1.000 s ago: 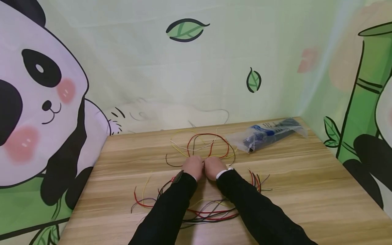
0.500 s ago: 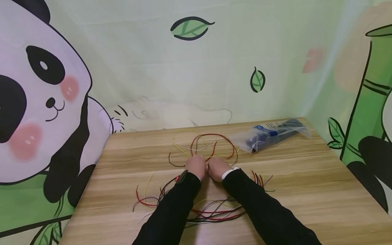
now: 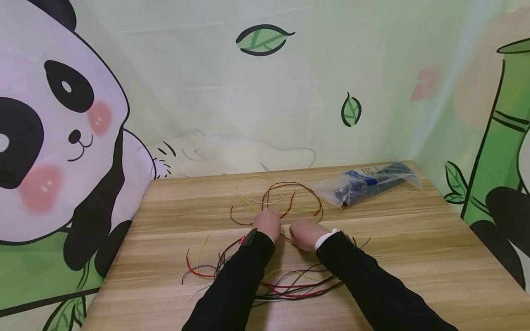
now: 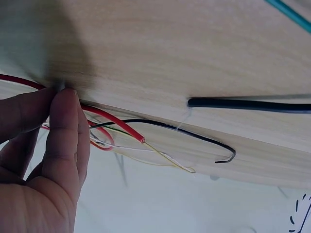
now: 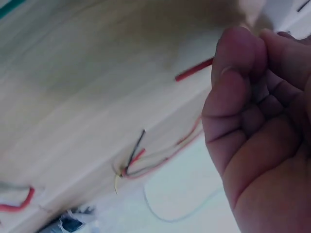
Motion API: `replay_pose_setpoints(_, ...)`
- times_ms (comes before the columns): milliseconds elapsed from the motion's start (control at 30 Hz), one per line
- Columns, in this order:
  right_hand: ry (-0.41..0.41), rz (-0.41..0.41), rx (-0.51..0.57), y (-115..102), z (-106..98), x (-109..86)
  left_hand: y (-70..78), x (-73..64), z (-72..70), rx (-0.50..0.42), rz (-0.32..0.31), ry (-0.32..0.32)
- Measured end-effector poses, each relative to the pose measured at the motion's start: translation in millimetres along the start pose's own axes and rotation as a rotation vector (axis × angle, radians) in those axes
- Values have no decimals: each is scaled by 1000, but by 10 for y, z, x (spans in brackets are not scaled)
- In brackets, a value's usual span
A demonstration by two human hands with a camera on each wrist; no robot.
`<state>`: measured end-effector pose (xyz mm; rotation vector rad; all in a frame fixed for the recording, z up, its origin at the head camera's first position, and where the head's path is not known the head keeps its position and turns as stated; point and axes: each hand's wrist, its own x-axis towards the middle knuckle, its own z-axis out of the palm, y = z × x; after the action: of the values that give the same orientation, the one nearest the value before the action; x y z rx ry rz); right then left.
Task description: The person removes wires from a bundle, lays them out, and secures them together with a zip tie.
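Near the middle of the table my left hand (image 3: 267, 223) pinches a red wire (image 4: 22, 80) between thumb and fingers, as the left wrist view shows. Just to its right is my right hand (image 3: 304, 234), its fingers curled and its fingertips together. A red wire (image 5: 194, 69) sticks out from those fingertips in the right wrist view. Short of the right hand, part of a wire (image 3: 285, 236) shows in the gap between the hands. Beyond both hands lies a loose loop of red, black, yellow and white wires (image 3: 306, 185).
Nearer the body, a bundle of several wires (image 3: 296, 287) runs across the wooden table (image 3: 434, 276), partly under both forearms. A clear plastic bag (image 3: 368, 181) with dark contents and blue print lies at the back right. Patterned cloth walls (image 3: 207, 92) rise behind the table.
My right hand has moved to the right, away from the left hand, and a bit of wire now shows between them. The left hand stays nearly in place; the head view shifted slightly.
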<state>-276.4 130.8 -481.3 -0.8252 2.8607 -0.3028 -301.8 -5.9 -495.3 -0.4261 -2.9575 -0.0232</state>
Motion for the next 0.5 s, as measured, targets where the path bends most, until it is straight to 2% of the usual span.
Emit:
replay_pose_setpoints(133,19,-25,-28,14,-49,-86,2,4,-1,7,3,6)
replay_pose_setpoints(333,85,-102,-140,-30,-83,-175,-6,5,4,-15,-2,43)
replay_pose_setpoints(500,88,-109,-144,-72,-86,-259,-15,5,34,-21,1,27)
